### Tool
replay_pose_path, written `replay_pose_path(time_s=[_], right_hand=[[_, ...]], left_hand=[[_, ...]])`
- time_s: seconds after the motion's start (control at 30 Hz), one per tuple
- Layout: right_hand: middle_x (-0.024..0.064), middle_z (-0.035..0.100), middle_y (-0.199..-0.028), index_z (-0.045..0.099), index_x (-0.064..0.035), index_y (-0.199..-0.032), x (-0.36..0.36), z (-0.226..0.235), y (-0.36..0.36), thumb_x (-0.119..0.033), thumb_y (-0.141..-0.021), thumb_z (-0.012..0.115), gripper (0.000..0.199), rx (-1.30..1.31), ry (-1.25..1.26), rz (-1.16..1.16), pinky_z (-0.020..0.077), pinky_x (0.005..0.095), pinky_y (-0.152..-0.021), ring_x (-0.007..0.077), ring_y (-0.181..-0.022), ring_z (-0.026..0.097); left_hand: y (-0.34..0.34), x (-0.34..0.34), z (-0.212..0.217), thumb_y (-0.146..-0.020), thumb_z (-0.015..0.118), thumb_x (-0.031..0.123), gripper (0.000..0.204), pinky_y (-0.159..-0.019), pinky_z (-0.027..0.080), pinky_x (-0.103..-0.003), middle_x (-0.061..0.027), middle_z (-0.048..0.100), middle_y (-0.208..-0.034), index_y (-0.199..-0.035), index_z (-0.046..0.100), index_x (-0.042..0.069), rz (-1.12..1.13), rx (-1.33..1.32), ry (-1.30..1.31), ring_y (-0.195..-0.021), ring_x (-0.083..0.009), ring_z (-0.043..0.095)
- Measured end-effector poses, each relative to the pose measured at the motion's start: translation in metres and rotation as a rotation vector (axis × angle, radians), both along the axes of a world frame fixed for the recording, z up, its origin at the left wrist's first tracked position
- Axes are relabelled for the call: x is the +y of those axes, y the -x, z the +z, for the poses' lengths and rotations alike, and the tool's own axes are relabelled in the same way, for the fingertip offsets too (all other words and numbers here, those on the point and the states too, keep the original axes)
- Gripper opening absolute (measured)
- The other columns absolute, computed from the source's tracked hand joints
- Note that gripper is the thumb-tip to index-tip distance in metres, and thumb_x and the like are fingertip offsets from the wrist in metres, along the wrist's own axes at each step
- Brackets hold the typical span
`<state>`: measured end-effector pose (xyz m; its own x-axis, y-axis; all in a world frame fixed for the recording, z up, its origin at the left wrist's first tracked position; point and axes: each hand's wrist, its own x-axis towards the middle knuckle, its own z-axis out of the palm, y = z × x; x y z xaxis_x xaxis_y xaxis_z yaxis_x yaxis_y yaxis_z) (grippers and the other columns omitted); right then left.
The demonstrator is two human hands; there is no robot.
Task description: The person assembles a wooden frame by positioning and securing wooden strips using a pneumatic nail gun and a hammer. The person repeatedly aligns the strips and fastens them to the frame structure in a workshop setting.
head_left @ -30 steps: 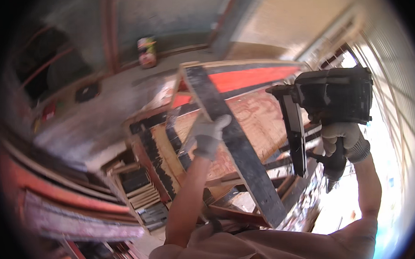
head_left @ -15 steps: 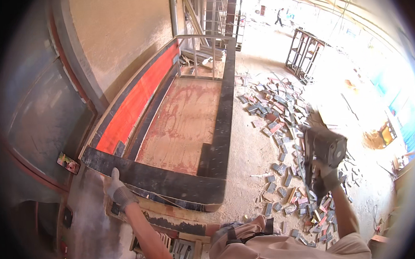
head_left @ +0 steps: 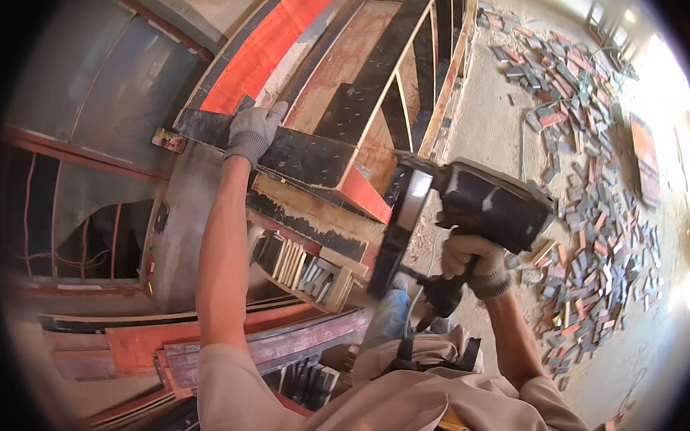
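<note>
My right hand [head_left: 476,262], in a grey work glove, is wrapped around the handle of a black nail gun [head_left: 492,203]. The gun's long magazine slants beside the near right corner of a large wooden frame [head_left: 315,155], whose boards are black on the outside. A hose trails below the tool. My left hand [head_left: 253,132], gloved too, grips the near board of that frame with its fingers over the top edge. Inside the frame lie a bright red-orange panel [head_left: 276,45] and a worn, reddish plywood surface. The gun's nose is hard to make out against the frame's corner.
Many small wood offcuts [head_left: 592,228] litter the floor on the right. A wooden box [head_left: 329,297] with strips and nail sticks sits below the frame. Long red and purplish boards [head_left: 266,350] are stacked at lower left, near a dark glazed door [head_left: 131,86].
The nail gun has swung left from over the offcuts to the frame's near right corner. My left hand has shifted along the near board. The view has turned, showing the frame's right side.
</note>
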<state>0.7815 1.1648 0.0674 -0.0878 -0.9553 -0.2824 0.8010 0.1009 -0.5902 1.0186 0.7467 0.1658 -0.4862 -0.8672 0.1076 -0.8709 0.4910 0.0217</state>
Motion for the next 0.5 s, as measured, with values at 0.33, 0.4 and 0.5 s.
replay_pose_path(time_s=[0.33, 0.4, 0.5], right_hand=[[0.0082, 0.044, -0.058, 0.039, -0.0111, -0.06, -0.008, -0.002, -0.063, -0.014, -0.086, 0.052, 0.029, -0.167, -0.033, 0.106, 0.0438, 0.0356, -0.059, 0.0233, -0.054, 0.046], [0.0079, 0.043, -0.058, 0.039, -0.0113, -0.06, -0.009, 0.0, -0.071, -0.014, -0.086, 0.052, 0.029, -0.151, -0.036, 0.069, 0.0436, 0.0358, -0.058, 0.0231, -0.054, 0.045], [0.0054, 0.04, -0.054, 0.036, -0.0145, -0.056, -0.01, 0.002, -0.079, -0.019, -0.085, 0.055, 0.036, -0.161, -0.038, 0.035, 0.0418, 0.0354, -0.053, 0.0207, -0.049, 0.041]], left_hand=[[-0.002, -0.012, -0.007, -0.097, 0.046, 0.071, 0.078, -0.071, 0.048, -0.052, -0.0288, 0.06, -0.074, -0.075, 0.068, -0.001, -0.058, 0.023, 0.023, -0.074, -0.045, 0.064], [-0.003, -0.011, -0.006, -0.098, 0.048, 0.066, 0.073, -0.076, 0.052, -0.053, -0.0297, 0.066, -0.08, -0.082, 0.075, 0.0, -0.083, 0.026, 0.009, -0.08, -0.0457, 0.068], [-0.001, -0.01, -0.004, -0.099, 0.048, 0.066, 0.073, -0.076, 0.052, -0.053, -0.0302, 0.066, -0.08, -0.08, 0.075, 0.0, -0.1, 0.021, 0.026, -0.081, -0.0464, 0.068]])
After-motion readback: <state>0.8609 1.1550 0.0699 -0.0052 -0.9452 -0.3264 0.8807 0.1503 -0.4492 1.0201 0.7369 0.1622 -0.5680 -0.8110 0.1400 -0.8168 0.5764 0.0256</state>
